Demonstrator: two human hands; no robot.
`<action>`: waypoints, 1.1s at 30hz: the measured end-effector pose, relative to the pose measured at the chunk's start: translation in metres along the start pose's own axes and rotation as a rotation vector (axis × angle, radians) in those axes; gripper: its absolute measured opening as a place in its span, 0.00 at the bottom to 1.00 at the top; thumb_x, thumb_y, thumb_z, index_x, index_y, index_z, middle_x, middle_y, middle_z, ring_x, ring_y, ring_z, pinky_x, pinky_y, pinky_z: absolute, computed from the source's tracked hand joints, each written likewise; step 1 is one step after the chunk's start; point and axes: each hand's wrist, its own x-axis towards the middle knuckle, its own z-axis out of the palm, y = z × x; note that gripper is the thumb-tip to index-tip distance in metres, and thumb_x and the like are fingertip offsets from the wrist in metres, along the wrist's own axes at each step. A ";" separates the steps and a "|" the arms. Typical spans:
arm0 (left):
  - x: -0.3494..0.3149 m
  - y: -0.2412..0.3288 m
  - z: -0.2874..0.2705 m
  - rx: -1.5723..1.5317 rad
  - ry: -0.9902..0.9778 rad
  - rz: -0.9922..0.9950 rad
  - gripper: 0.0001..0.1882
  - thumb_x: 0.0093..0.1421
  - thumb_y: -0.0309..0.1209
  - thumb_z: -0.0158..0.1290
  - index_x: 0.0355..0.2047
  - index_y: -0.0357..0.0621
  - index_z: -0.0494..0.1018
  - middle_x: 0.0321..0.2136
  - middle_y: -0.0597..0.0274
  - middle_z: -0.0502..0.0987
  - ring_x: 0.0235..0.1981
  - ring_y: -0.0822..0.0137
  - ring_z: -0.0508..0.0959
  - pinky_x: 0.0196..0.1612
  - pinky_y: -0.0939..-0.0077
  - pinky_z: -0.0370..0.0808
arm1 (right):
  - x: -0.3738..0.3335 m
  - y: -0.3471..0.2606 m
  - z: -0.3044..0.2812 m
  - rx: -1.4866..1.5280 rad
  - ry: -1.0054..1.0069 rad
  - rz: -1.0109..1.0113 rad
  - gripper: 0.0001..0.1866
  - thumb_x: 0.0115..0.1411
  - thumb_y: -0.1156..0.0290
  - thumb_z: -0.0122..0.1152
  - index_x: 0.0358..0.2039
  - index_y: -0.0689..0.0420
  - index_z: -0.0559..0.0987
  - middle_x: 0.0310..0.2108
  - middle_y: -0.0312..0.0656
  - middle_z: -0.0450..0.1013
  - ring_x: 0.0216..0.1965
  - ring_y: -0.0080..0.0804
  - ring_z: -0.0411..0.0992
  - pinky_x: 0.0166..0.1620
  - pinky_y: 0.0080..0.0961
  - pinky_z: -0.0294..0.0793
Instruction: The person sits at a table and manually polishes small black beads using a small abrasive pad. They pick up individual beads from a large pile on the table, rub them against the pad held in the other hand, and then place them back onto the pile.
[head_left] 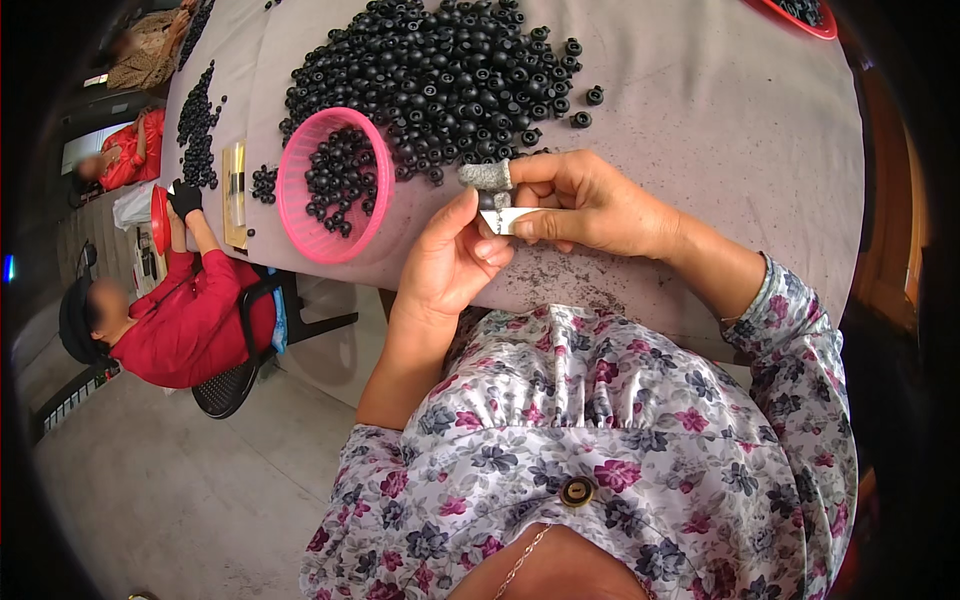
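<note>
Your right hand [595,208] is pinching a small white piece [505,219]: thumb pressed on its right end, fingers behind, index finger in a grey cover [485,176] curled over the top. Key relation: a dark bead [487,201] sits just off the right thumb tip, to its upper left, between the grey cover and the white piece's upper edge. Long axis of the white piece runs roughly left to right, across the line between your hands, its left end toward your left fingertips. Left hand [440,255] is cupped, palm partly up, thumb tip right at the bead's left side, fingers bent under the white piece's left end; can't tell if it actually grips the bead. Both hands are about equally near it. Beyond both hands is the big bead pile [430,80] on the table [720,130]. Pink basket [345,251], part filled with beads, is left of your left hand, the nearer of the two. Dark specks [560,282] lie below the right hand, on your side.
</note>
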 end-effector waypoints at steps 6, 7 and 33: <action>0.000 -0.001 -0.009 -0.013 -0.065 -0.004 0.16 0.66 0.39 0.51 0.48 0.42 0.70 0.34 0.58 0.75 0.21 0.76 0.68 0.27 0.80 0.65 | 0.001 0.002 -0.003 0.059 -0.021 0.034 0.21 0.61 0.74 0.61 0.55 0.64 0.72 0.26 0.32 0.72 0.22 0.14 0.65 0.24 0.12 0.65; 0.000 -0.001 -0.010 -0.015 -0.069 -0.011 0.17 0.66 0.39 0.51 0.48 0.41 0.70 0.34 0.58 0.75 0.21 0.76 0.68 0.27 0.80 0.65 | 0.001 0.003 -0.004 0.057 -0.029 0.034 0.21 0.61 0.74 0.61 0.54 0.65 0.72 0.26 0.32 0.73 0.22 0.14 0.65 0.24 0.12 0.65; -0.003 -0.010 -0.003 -0.108 -0.038 0.029 0.12 0.66 0.37 0.51 0.40 0.41 0.71 0.25 0.66 0.69 0.22 0.74 0.68 0.27 0.79 0.65 | 0.001 -0.002 -0.004 0.072 -0.029 0.051 0.17 0.61 0.74 0.60 0.51 0.66 0.76 0.25 0.34 0.72 0.19 0.14 0.64 0.23 0.12 0.63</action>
